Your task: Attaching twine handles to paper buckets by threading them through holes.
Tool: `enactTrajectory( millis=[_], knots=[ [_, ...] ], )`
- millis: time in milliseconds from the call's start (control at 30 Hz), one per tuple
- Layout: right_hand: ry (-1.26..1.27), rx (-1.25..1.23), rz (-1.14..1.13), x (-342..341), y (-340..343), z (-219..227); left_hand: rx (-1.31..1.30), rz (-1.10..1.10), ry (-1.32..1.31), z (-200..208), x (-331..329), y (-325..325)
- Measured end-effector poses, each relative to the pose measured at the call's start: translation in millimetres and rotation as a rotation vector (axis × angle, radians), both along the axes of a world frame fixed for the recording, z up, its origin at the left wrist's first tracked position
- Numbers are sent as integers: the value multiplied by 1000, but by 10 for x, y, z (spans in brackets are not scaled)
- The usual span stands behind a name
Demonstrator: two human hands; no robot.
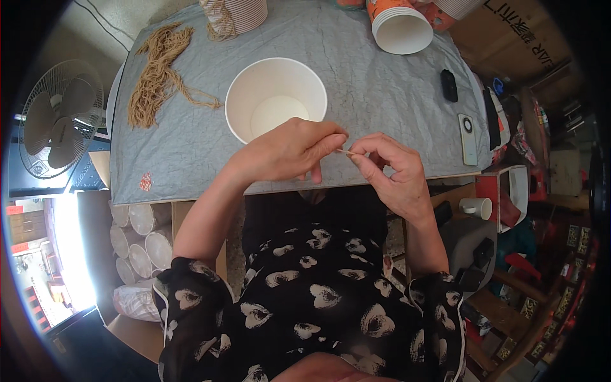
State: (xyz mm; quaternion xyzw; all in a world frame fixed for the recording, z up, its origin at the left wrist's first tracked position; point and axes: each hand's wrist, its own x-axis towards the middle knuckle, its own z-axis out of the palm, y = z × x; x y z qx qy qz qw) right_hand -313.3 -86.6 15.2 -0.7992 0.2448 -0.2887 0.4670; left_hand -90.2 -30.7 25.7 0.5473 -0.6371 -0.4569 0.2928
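My left hand [286, 151] and my right hand [396, 173] meet above the table's near edge, fingertips almost together. A short tan strand [345, 151], like a bit of twine, stretches between them, pinched by thumb and finger on both sides. My fingers cover most of it. Just beyond my left hand, a white paper tub [234, 95] stands upright with its mouth up, and that hand overlaps its near rim in view. Farther left lies a loose bundle of brown twine [153, 89], one tail trailing toward the tub.
Stacked white tubs [245, 16] with twine on their side stand at the far edge. Orange-and-white tubs [401, 30] lie at the far right. A phone [468, 140] and a small black device [449, 86] rest on the grey-covered table [369, 95]. A fan [62, 121] stands left.
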Motion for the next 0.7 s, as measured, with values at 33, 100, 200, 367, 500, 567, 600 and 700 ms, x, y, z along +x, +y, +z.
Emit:
enactTrajectory(
  millis=[33, 100, 200, 367, 500, 567, 600, 700],
  knots=[
    [-24, 4, -25, 10, -5, 19, 125, -50, 72, -16, 21, -56],
    [-31, 98, -54, -10, -12, -2, 250, -118, 143, -47, 23, -104],
    [-88, 227, -103, 7, -19, -66, 282, -58, 264, -88, -5, -53],
    [-72, 236, -145, 42, -93, -170, 165, 66, 293, -126, 14, 2],
    [-104, 17, -88, 221, -104, -178, 43, 104, 219, -211, 200, -34],
    [-98, 3, -65, 274, -99, -161, 62, 109, 200, -178, 251, -32],
    [-83, -16, -68, 293, -97, -155, 85, 109, 186, -161, 271, -23],
    [-95, 0, -81, 314, -93, -164, 105, 132, 246, -120, 225, 7]
  ],
)
